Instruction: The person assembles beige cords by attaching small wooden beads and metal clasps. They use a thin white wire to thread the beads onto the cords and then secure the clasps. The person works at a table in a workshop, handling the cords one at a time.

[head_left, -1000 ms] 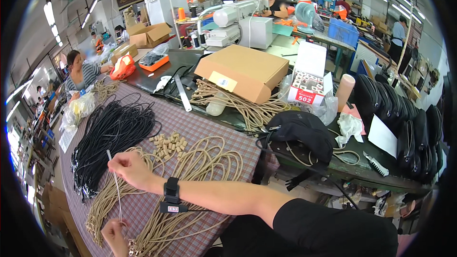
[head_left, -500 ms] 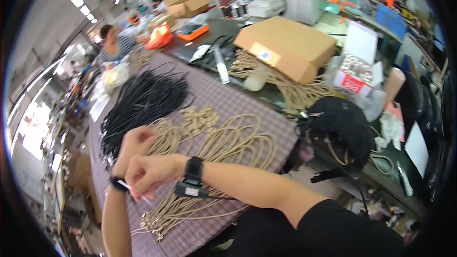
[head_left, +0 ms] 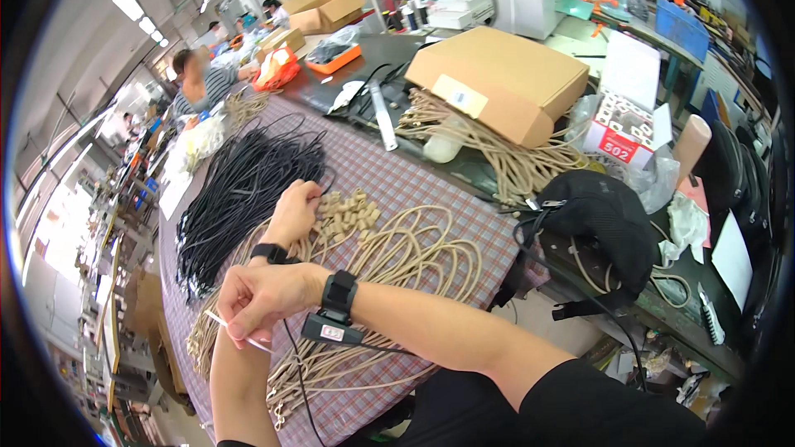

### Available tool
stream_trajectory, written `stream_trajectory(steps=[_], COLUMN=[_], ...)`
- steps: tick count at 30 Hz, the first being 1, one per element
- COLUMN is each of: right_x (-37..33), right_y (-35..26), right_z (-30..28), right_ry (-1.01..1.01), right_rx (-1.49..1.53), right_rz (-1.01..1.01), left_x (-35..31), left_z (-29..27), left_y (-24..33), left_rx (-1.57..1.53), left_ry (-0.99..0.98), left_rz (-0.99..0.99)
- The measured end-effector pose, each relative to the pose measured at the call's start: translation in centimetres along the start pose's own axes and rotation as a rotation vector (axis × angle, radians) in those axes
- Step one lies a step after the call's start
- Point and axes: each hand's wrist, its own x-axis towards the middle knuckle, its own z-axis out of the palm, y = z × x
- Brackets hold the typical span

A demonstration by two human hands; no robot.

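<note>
My right hand (head_left: pixel 269 298) is closed in a pinch on a thin white stick (head_left: pixel 217 319), whose ends show on both sides of the fingers; it crosses above my left forearm. My left hand (head_left: pixel 295 213) reaches to the edge of a pile of small beige cylindrical pieces (head_left: pixel 351 213). Its fingers are curled, and what they hold, if anything, is hidden. Under and beside my arms lie looped beige cords (head_left: pixel 414 240), with metallic ends near the table's front. A heap of black cords (head_left: pixel 248 174) lies just beyond my left hand.
A checked cloth (head_left: pixel 464 199) covers the table. Behind it are a large cardboard box (head_left: pixel 501 79) on more beige cords, a small white-and-red box (head_left: pixel 621 132), a black cap-like item (head_left: pixel 596 232) and a box cutter (head_left: pixel 710 319). A co-worker (head_left: pixel 203 87) sits at the far left.
My left hand has moved away from me and right, from over the beige cords to the small beige pieces. My right hand keeps the white stick in nearly the same place.
</note>
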Motion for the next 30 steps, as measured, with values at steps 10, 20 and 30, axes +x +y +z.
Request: stream_trajectory(steps=[10,20,30], right_x=[-0.1,0.7,0.4], right_y=[0.7,2.6,2.6], right_z=[-1.8,-4.6,-3.5], right_ry=[0.12,0.428,0.603], right_rx=[0.008,-0.056,-0.631], right_rz=[-0.085,-0.335,-0.051], left_x=[0.0,-12.4,-28.2], left_z=[2.1,-11.3,-12.1], left_y=[-1.2,2.5,4.4], left_rx=[-0.014,-0.456,-0.983], left_ry=[0.172,0.366,0.588], left_rz=[-0.001,-0.297,-0.486])
